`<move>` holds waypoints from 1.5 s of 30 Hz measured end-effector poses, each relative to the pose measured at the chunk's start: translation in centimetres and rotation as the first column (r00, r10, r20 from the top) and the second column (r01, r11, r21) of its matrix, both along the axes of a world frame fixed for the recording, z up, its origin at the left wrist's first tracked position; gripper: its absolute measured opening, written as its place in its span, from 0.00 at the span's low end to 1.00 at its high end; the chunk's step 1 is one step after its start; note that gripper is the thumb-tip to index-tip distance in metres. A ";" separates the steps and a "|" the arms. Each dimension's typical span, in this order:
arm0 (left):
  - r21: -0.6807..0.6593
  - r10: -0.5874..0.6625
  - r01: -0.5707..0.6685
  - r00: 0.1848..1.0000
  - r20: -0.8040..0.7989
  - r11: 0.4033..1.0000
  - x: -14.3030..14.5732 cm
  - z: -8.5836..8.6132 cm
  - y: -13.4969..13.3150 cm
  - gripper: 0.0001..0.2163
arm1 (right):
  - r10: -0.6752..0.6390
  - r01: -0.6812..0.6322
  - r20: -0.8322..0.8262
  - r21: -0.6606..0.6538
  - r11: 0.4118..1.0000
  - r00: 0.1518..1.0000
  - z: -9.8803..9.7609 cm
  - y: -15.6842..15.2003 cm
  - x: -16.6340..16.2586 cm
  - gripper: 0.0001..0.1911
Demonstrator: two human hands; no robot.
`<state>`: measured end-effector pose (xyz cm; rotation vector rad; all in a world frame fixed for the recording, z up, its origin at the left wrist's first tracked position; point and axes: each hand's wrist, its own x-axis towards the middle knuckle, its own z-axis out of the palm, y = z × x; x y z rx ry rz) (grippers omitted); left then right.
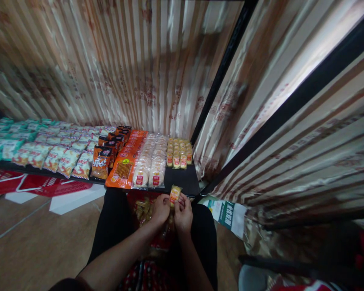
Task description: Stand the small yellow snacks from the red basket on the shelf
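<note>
Between my two hands, just in front of the shelf edge, is a small yellow snack packet (175,194) with a red and white label. My left hand (161,208) pinches its left side and my right hand (183,212) grips its right side. Under my hands, between my knees, a bag of similar gold-wrapped packets (143,210) lies partly hidden by my arms. Beyond the held packet, rows of small yellow packets (178,153) stand at the right end of the dark shelf (182,182).
Left of the yellow packets come clear-wrapped round crackers (148,176), orange bags of stick snacks (123,167), dark orange bags (101,161), white packets (68,159) and green packets (7,147). Black metal posts (221,76) and striped plastic sheeting (133,68) rise behind and to the right.
</note>
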<state>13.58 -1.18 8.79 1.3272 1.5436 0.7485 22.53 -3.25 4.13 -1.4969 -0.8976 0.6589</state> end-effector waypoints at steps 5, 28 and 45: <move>0.029 -0.015 0.013 0.996 0.093 1.000 1.3 -0.1 1.2 0.09 | -0.033 0.034 0.030 -0.026 0.999 0.999 0.9 1.1 0.9 0.17; 0.031 -0.032 0.031 0.997 0.064 0.999 6.2 0.2 6.7 0.11 | -0.142 0.176 0.467 -0.029 0.984 0.873 1.1 5.3 3.9 0.24; -0.013 -0.010 0.012 0.992 0.122 1.000 9.0 -0.5 10.0 0.11 | -0.183 0.200 0.463 0.013 0.980 0.867 -0.5 8.4 5.7 0.26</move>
